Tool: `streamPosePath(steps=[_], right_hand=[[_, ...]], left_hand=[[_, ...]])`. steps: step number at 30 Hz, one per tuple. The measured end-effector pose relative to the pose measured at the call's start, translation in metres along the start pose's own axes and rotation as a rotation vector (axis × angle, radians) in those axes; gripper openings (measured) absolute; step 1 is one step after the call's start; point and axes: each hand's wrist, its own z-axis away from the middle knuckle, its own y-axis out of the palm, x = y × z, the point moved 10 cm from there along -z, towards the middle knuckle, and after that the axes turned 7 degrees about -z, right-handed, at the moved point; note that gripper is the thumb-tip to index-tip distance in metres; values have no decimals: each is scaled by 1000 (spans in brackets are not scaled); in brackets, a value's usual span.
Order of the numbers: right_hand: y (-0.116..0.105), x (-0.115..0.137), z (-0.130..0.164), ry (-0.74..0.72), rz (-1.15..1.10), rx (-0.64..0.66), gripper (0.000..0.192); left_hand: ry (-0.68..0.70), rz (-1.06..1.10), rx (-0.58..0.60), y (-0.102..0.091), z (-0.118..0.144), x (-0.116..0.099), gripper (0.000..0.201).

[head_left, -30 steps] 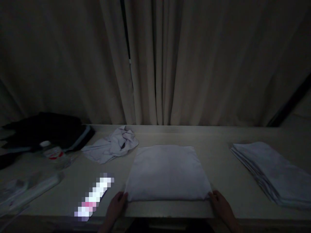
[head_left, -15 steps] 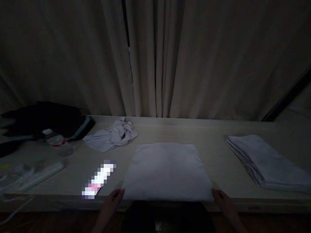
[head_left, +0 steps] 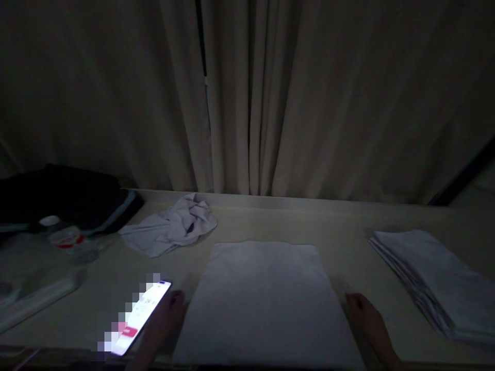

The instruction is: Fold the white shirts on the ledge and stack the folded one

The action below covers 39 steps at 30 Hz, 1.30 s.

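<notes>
Flat white cloth point(head_left: 266, 304) is flanked by both hands at near table point(head_left: 348, 226) edge.
L hand point(head_left: 164, 322) is laid beside cloth's left edge, next to lit phone point(head_left: 141, 317); R hand point(head_left: 367, 322) beside right edge. Finger spread can't be told, too dark.

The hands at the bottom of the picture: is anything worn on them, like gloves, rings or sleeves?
Nothing shows. The left hand and the right hand are bare, with no gloves, and the forearms that reach the lower edge carry no sleeve. The dim light hides any ring or watch.
</notes>
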Motion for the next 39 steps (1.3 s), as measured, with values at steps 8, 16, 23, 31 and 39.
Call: streamPosePath(steps=[8, 16, 23, 31, 39], right_hand=[[49, 83, -112, -54, 26, -47, 53], [58, 82, -141, -33, 117, -122, 37], [28, 92, -153, -63, 110, -207, 42], [109, 183, -82, -600, 277, -109, 45], [213, 215, -62, -727, 403, 107, 56]], left_hand=[[96, 48, 31, 30, -106, -98, 56], [137, 57, 1, 50, -137, -110, 34], [238, 59, -75, 25, -149, -129, 39], [598, -181, -182, 61, -67, -218, 47], [743, -359, -171, 139, -37, -258, 57]])
